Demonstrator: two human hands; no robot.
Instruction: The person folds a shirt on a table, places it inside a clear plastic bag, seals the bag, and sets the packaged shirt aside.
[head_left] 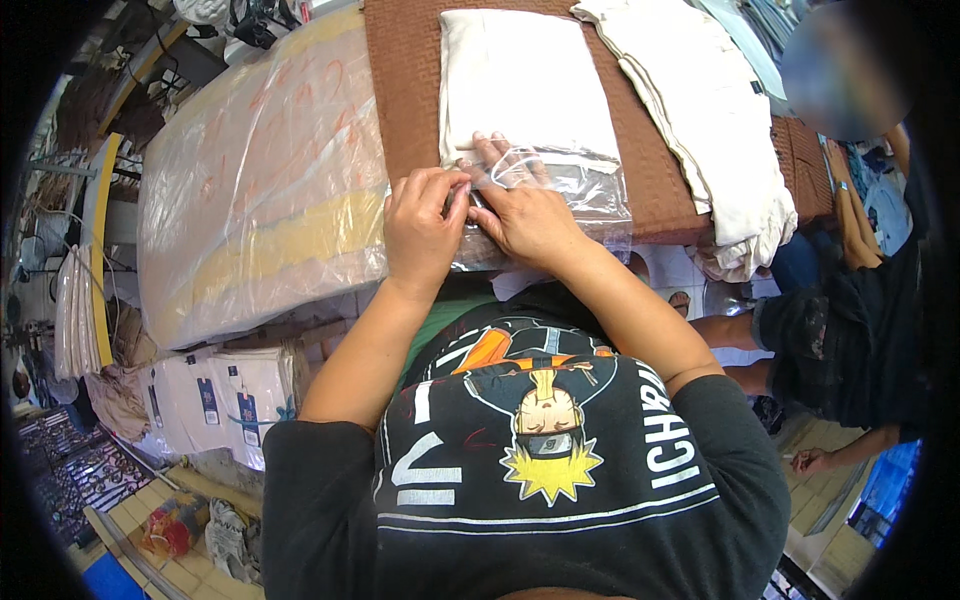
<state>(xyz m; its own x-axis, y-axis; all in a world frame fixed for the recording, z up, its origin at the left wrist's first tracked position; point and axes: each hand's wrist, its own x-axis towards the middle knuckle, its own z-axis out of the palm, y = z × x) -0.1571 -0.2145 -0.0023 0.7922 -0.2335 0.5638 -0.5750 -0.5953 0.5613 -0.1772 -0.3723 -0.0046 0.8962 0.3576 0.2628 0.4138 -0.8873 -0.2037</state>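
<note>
A folded white garment point(525, 75) lies on the brown cloth in front of me, its near end inside a clear plastic bag point(590, 195). My left hand point(425, 220) is closed at the bag's left edge, fingertips bent and pinching the film near the garment's corner. Beside it, my right hand point(530, 215) rests over the near end of the garment with its fingers stretched out. Some of those fingers look covered by the shiny film; whether they are inside the bag is hard to tell.
Left of the cloth sits a large plastic-wrapped bale point(260, 170). White garments point(690, 110) are piled to the right on the brown cloth point(405, 90). Tagged, bagged garments point(215, 400) stand low at left. A person in dark clothes point(830, 320) is at the right.
</note>
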